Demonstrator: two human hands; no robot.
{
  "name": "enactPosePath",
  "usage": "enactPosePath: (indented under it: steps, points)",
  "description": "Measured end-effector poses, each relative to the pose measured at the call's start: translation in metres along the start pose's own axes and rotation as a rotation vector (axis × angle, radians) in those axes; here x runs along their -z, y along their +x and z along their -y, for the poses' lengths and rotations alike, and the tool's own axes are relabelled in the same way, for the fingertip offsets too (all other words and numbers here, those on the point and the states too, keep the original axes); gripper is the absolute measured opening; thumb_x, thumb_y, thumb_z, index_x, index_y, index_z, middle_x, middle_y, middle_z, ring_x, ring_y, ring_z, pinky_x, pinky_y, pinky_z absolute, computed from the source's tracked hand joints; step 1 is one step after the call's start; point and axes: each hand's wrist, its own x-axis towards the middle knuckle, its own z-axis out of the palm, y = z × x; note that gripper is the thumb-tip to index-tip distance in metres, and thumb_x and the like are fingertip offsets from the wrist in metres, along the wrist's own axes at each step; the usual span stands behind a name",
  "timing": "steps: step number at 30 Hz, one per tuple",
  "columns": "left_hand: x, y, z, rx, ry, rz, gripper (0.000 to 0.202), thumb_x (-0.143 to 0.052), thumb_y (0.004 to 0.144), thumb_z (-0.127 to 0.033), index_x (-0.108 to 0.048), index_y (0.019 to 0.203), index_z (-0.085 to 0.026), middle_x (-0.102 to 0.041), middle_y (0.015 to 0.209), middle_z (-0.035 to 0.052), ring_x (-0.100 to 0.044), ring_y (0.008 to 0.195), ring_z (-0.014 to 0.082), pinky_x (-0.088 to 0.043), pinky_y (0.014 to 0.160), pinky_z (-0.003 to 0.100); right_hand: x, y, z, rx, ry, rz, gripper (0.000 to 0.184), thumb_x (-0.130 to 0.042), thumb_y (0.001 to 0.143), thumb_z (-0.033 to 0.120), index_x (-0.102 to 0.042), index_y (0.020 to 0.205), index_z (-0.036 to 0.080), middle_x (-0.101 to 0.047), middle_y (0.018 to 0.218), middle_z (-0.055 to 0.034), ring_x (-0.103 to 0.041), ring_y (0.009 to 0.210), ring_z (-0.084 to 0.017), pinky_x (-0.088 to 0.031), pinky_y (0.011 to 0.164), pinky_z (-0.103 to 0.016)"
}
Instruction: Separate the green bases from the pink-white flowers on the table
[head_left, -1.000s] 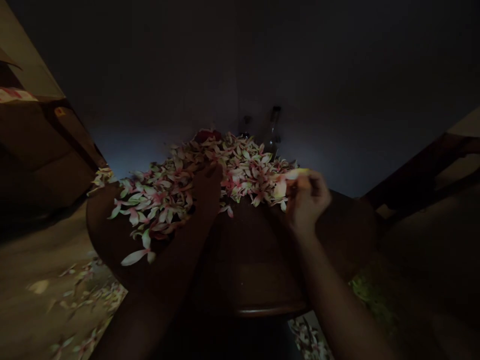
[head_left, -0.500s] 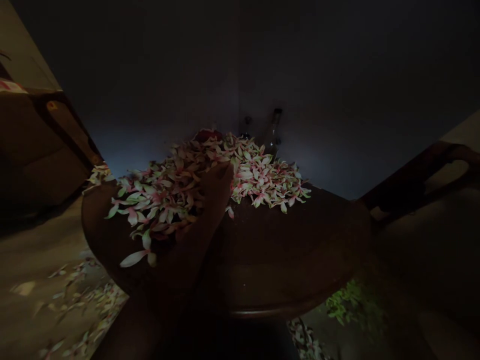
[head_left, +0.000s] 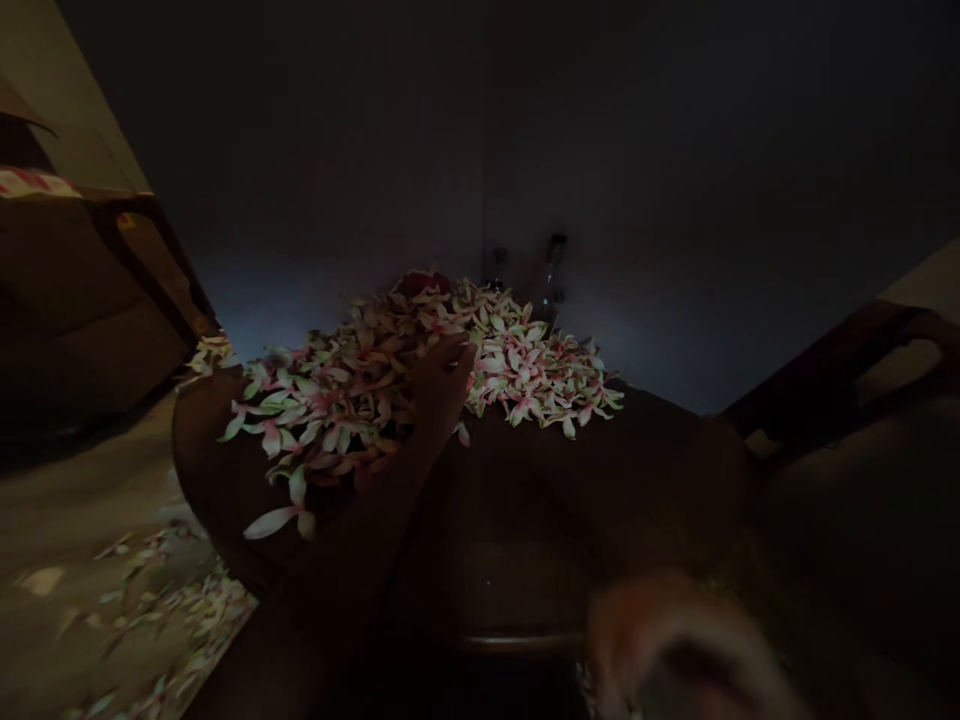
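A wide heap of pale flowers with pink centres and greenish tips (head_left: pixel 341 385) lies on a dark round-edged table (head_left: pixel 525 500). My left hand (head_left: pixel 444 372) reaches into the middle of the heap, dark in shadow. Its fingers are bent and closed together at the tips among the petals. Whatever they may pinch is hidden. Low on the right, close to the camera, my right hand (head_left: pixel 660 620) is a curved orange-brown blur in front of the table's near edge. Motion smears its fingers, and nothing in it can be made out.
Behind the heap stand a clear bottle with a dark cap (head_left: pixel 553 280) and a red object (head_left: pixel 424 282), against a dark wall corner. Cardboard boxes (head_left: pixel 67 290) are at left. Scattered flowers (head_left: pixel 202 605) cover the floor. A dark chair (head_left: pixel 862 360) is at right.
My right hand has come into view at the lower right, over the spot where green pieces showed. My left hand stays at the heap, its bent fingers now easier to see.
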Motion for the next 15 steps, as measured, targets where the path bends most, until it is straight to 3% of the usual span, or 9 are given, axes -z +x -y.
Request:
enactPosePath:
  steps: [2,5,7,10,15]
  points:
    - [0.000,0.000,0.001,-0.008,0.011,0.024,0.023,-0.065,0.088,-0.037,-0.073,0.104,-0.021,-0.077,0.103,0.0059,-0.073,0.096,0.0206,-0.060,0.080,0.030,0.017,0.067,-0.011,0.104,0.017,-0.111,0.034,-0.053,0.092,0.057,-0.069,0.086,0.029,-0.063,0.066,-0.0013,-0.060,0.057,-0.015,-0.052,0.057,-0.029]
    - [-0.002,-0.001,0.003,-0.032,0.039,0.073,0.021,-0.069,0.085,-0.034,-0.075,0.101,-0.021,-0.078,0.102,0.0054,-0.074,0.094,0.0203,-0.060,0.083,0.032,0.024,0.157,-0.056,0.239,-0.065,-0.481,0.030,-0.055,0.094,0.051,-0.064,0.085,0.023,-0.061,0.072,-0.0006,-0.057,0.067,-0.015,-0.049,0.066,-0.030]
    - [-0.004,-0.002,0.003,-0.025,0.060,0.116,0.018,-0.072,0.083,-0.030,-0.076,0.098,-0.021,-0.078,0.098,0.0044,-0.074,0.092,0.0199,-0.059,0.086,0.033,0.016,0.187,-0.089,0.211,-0.084,-0.499,0.033,-0.053,0.094,0.052,-0.063,0.085,0.022,-0.061,0.074,-0.0012,-0.058,0.071,-0.017,-0.048,0.070,-0.030]
    - [-0.007,-0.005,0.000,-0.030,0.058,0.195,0.015,-0.073,0.082,-0.025,-0.077,0.096,-0.021,-0.079,0.097,0.0035,-0.074,0.093,0.0188,-0.058,0.088,0.032,0.000,0.187,-0.116,0.144,-0.053,-0.377,0.033,-0.054,0.094,0.052,-0.065,0.093,0.021,-0.063,0.076,-0.0010,-0.057,0.068,-0.016,-0.046,0.067,-0.030]
    - [-0.010,-0.012,-0.011,-0.059,0.035,0.367,0.016,-0.068,0.085,-0.018,-0.077,0.097,-0.023,-0.079,0.097,0.0015,-0.074,0.091,0.0172,-0.058,0.085,0.028,-0.008,0.166,-0.108,0.128,0.149,-0.259,0.034,-0.057,0.092,0.055,-0.062,0.084,0.022,-0.060,0.073,0.0004,-0.053,0.062,-0.014,-0.043,0.061,-0.028]
